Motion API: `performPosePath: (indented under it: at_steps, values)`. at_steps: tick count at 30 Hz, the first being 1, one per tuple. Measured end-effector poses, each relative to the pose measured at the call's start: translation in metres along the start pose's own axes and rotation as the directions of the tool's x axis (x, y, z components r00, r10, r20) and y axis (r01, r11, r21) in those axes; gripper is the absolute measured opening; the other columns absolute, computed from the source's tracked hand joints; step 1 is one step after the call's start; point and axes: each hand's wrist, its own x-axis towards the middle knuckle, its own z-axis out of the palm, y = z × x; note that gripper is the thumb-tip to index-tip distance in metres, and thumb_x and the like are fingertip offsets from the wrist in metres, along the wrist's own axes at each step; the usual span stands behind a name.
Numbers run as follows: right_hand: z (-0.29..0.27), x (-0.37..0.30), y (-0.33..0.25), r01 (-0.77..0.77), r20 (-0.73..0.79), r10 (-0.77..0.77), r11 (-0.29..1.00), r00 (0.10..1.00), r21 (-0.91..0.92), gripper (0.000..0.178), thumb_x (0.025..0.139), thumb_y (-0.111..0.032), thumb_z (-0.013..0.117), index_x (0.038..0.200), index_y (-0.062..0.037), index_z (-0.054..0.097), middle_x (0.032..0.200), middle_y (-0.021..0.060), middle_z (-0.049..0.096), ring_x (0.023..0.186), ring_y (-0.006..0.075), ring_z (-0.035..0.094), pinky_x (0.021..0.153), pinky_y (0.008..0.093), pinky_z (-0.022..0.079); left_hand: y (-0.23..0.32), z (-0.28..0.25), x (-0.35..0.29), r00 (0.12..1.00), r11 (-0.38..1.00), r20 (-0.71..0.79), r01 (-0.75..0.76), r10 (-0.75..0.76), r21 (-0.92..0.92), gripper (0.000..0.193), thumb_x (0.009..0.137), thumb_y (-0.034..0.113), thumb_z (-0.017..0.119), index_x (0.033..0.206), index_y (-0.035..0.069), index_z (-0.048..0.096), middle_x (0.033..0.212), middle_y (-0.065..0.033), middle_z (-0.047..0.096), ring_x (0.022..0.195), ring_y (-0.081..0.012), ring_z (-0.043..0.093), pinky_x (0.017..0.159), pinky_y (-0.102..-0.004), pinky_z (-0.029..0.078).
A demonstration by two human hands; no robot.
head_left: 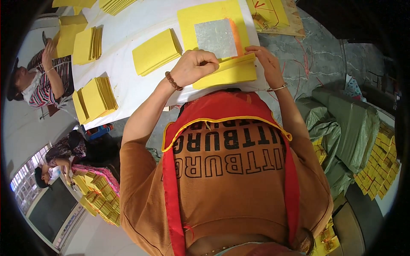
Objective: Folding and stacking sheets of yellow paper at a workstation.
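At the desk's (pixel 141 25) near edge, both hands pinch a yellow paper stack (pixel 228 72): left hand (pixel 194 66) fingers curled shut on top, right hand (pixel 267 62) gripping its end. Overhanging the edge, the loose sheets could fan and slide off.

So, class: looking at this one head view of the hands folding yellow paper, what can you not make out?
- Left hand: fingertips curled under, hidden by its own knuckles.
- Folded yellow stack: sheet count too fine to tell.
- Near table edge: hidden by the person's chest.
- Silver-foil sheet: lower edge covered by the stack.
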Motion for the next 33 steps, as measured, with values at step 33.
performPosePath:
  at_steps: [33]
  values:
    - [-0.007, 0.003, -0.024, 0.518, 0.344, -0.39, 0.702, 0.854, -0.489, 0.024, 0.072, -0.014, 0.066, 0.095, -0.014, 0.065, 0.109, 0.0042, 0.061, 0.107, 0.0241, 0.054, 0.088, 0.0376, 0.038, -0.016, -0.011, -0.047, 0.852, 0.594, -0.037, -0.332, 0.523, 0.733, 0.028, 0.078, 0.009, 0.055, 0.104, 0.013, 0.061, 0.102, -0.0081, 0.061, 0.092, -0.0255, 0.056, 0.076, -0.0343, 0.045]
